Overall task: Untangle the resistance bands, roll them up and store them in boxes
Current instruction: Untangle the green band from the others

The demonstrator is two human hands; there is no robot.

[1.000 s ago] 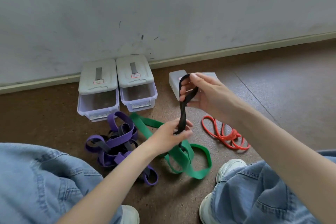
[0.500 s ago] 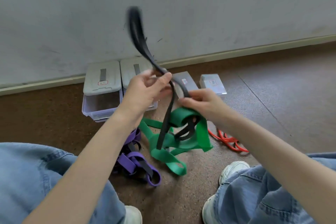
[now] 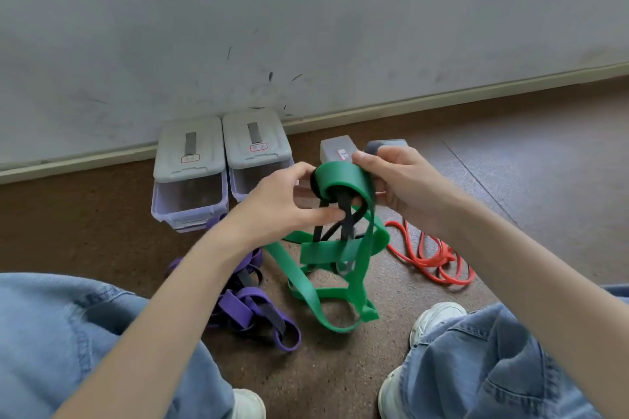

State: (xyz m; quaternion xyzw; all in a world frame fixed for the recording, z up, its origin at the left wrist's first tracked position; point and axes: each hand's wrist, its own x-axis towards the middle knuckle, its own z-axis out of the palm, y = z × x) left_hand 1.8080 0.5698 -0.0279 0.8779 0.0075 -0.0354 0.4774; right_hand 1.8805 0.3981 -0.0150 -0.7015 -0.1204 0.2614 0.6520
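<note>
Risk lay above the boxes [image 3: 190,180]: left hand [image 3: 282,211] and right hand [image 3: 401,180] gripped the green band [image 3: 340,177], whose black band [image 3: 345,214] could snag tighter if pulled.

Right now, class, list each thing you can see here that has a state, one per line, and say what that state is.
Green band: lifted, tangled with black band.
Black band: threaded through the green loop, tangled.
Purple bands: on the floor, knotted in a heap.
Red band: on the floor, loose, untouched.
Left box: lid on.
Second box: lid on.
Left hand: holding the bands.
Right hand: gripping the green band.
</note>
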